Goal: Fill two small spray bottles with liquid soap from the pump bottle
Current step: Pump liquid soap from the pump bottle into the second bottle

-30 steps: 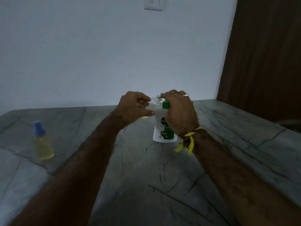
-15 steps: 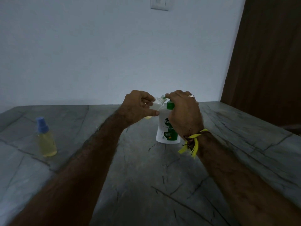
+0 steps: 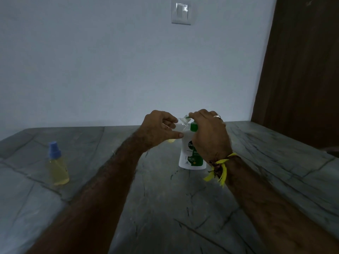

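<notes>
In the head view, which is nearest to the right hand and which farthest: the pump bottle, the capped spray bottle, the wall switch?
1. Pump bottle: under the right hand, touching.
2. Wall switch: high on the wall.
3. Capped spray bottle: far left on the table.

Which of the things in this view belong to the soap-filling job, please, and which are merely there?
Part of the job:
- pump bottle, under the right hand
- open small bottle, tilted at the pump's spout, in the left hand
- capped spray bottle, already holding yellow liquid

Just there:
- wall switch
- wooden door
- stone table
</notes>
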